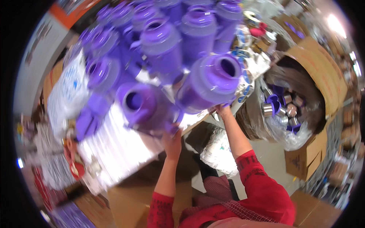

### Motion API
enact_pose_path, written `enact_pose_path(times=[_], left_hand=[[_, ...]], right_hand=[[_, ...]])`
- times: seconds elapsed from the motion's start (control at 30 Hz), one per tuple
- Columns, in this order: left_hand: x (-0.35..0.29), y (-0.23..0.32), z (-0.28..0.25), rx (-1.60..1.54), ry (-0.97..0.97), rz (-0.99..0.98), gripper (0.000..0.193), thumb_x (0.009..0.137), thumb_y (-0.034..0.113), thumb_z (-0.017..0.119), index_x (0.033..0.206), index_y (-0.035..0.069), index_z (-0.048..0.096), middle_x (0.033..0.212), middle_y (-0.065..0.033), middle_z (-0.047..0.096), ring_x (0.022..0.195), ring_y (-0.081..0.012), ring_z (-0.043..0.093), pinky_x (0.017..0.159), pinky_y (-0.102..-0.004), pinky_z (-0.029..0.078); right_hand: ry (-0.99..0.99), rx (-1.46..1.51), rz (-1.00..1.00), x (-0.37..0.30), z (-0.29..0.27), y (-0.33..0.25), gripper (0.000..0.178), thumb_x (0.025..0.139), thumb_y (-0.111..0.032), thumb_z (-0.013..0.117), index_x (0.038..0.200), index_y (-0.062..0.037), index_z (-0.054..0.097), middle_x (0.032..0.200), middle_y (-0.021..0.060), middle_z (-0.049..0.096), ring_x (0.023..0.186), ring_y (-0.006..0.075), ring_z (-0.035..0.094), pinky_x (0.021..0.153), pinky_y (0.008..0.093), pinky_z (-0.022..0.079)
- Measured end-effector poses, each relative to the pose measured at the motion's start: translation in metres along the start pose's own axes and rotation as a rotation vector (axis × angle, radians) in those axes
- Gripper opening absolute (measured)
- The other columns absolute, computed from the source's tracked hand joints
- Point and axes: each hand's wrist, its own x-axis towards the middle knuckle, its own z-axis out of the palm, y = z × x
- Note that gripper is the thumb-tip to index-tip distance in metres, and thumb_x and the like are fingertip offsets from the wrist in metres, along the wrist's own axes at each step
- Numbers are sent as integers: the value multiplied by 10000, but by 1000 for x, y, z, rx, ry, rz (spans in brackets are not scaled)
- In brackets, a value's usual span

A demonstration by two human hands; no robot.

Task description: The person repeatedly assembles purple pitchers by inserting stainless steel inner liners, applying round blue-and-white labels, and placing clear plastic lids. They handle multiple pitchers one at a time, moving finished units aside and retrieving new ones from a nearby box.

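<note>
Left jug (150,108) held at table's (118,142) near edge, gripped by left hand's (172,144) fingers | right jug (209,84): right hand's (222,110) finger closure cannot be told | risk: crowded jugs (160,49) could be toppled by a bump.

I'm looking down at a table (119,148) whose bright white top lies bare toward its near left part. Across the far part I see a crowd of purple jugs (161,51), upright, open-mouthed and packed close together. Purple pieces (89,121) lie to the left of the front-left jug (154,114). Along the right side I see sheets with blue ovals (246,78). I can't tell whether that jug and the front-right jug (203,89) touch the surface.
</note>
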Motion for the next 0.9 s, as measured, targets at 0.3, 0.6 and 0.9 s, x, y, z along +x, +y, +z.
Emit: enact_pose_path(times=[0.3, 0.6, 0.9], left_hand=[[-217, -61, -149, -22, 300, 67, 275, 815, 28, 683, 1083, 36, 624, 1219, -121, 620, 1065, -311, 605, 911, -390, 485], [-627, -341, -148, -75, 925, -1131, 251, 868, 90, 666, 1104, 18, 615, 1008, -113, 662, 908, -215, 645, 815, -340, 518], [-609, -571, -99, 399, 906, -1686, 839, 722, 349, 811, 1406, 103, 393, 1479, -139, 357, 1350, -341, 331, 1057, -546, 325]], right_hand=[[-225, -789, -134, 69, -17, -53, 392, 1007, -324, 399, 1269, -54, 511, 1311, 83, 537, 1222, 232, 471, 1070, 420, 342], [-284, -1484, 208, -264, 5, 64, 508, 990, -386, 501, 1289, 24, 514, 1219, 139, 604, 982, 235, 611, 831, 358, 495], [-594, -1942, 773, -393, -15, 100, 586, 927, -315, 613, 1377, -3, 403, 1305, 120, 505, 1148, 235, 491, 1004, 380, 395]])
